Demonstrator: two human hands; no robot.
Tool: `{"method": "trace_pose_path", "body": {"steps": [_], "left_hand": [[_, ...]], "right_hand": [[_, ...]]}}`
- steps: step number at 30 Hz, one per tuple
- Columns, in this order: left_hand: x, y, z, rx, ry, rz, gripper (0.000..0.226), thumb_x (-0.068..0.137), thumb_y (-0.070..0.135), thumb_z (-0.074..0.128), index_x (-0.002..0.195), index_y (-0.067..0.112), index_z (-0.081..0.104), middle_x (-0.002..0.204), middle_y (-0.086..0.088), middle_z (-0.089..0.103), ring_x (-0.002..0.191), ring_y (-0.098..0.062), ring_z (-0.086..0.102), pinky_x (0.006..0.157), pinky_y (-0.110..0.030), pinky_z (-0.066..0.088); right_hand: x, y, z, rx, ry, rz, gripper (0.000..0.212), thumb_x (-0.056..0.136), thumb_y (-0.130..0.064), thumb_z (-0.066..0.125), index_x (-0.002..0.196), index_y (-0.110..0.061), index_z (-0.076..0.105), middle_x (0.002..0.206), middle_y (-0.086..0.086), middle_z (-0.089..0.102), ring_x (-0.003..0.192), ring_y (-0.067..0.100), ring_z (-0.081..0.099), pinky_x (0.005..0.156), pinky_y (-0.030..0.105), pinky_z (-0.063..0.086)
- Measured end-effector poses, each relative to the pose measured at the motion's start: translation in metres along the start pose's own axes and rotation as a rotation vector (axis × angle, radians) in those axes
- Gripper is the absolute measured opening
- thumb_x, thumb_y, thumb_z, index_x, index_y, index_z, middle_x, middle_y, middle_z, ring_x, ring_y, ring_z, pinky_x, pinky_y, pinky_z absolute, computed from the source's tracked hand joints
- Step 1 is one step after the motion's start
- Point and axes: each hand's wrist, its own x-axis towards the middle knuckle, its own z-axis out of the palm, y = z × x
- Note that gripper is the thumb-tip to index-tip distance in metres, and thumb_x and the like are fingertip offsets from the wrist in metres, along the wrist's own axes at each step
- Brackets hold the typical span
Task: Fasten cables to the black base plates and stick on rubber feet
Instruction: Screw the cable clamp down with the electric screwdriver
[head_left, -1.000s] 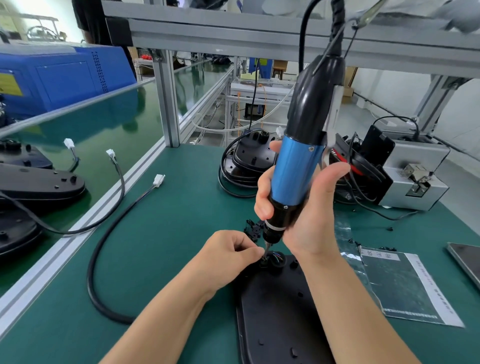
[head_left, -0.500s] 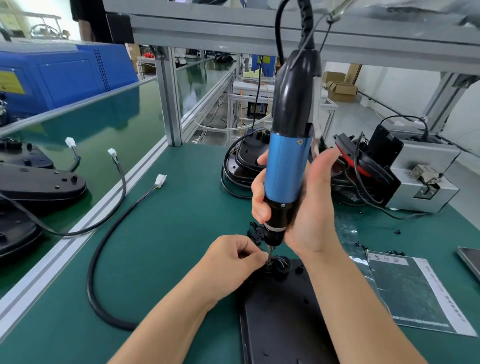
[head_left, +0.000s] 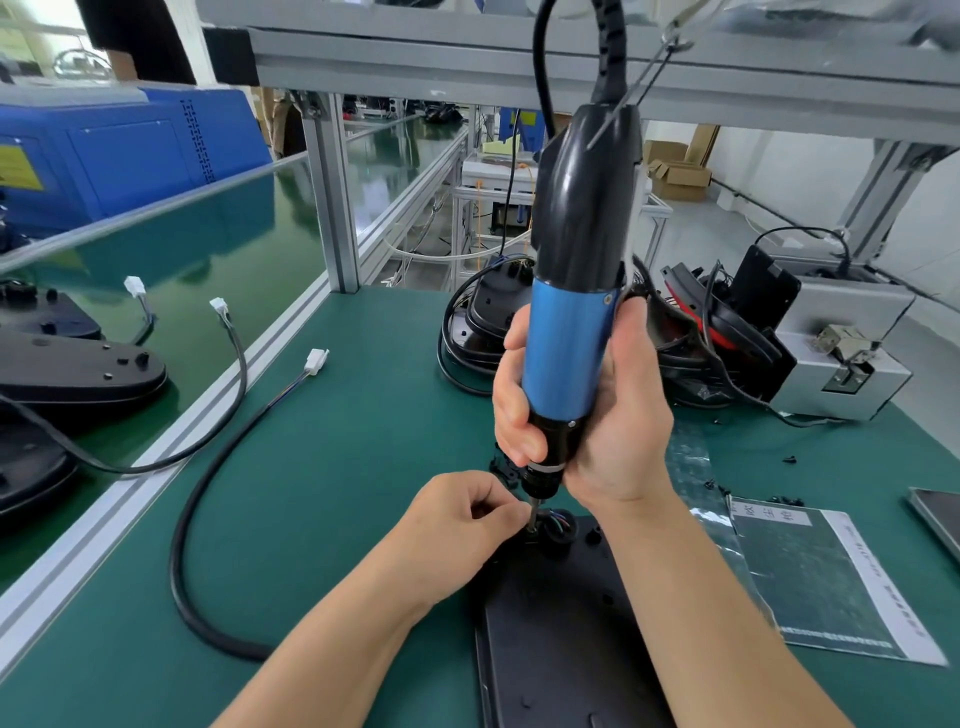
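Screwdriver (head_left: 571, 312) now nearly upright, up from its tilt a second ago; right hand (head_left: 597, 415) wrapped round it. Left hand (head_left: 467, 519) pinches at the bit tip. Base plate (head_left: 561, 623) near centre on worktop (head_left: 337, 467), cable (head_left: 208, 493) looping left. Screw driving likely underway.

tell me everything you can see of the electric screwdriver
The electric screwdriver has a blue metallic barrel, a black plastic upper housing and a black nose with a thin steel bit. It stands nearly upright, hung by a black cable and a wire from above. The right hand grips the barrel; the bit tip sits at the cable clamp on the black base plate, beside the left hand fingertips.
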Motion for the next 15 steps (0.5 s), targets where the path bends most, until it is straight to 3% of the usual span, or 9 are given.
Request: {"method": "trace_pose_path", "body": {"steps": [5,15], "left_hand": [[-0.001,-0.002,0.003,0.009,0.038,0.008,0.018,0.088,0.022,0.063,0.072,0.014,0.062,0.062,0.004,0.05,0.054,-0.007,0.038,0.05,-0.014,0.032],[-0.008,-0.005,0.016,0.154,0.198,0.152,0.025,0.09,0.017,0.059,0.067,0.023,0.053,0.055,0.018,0.052,0.054,-0.001,0.043,0.054,-0.014,0.034]], "right_hand": [[-0.001,0.001,-0.004,0.082,-0.054,-0.01,0.081,0.069,-0.08,0.053,0.093,-0.003,0.051,0.059,0.011,0.053,0.037,0.014,0.046,0.042,0.021,0.042],[0.0,0.003,-0.006,0.175,-0.159,0.049,0.066,0.08,-0.069,0.054,0.088,-0.004,0.053,0.057,0.01,0.054,0.034,0.013,0.045,0.038,0.021,0.032]]}}
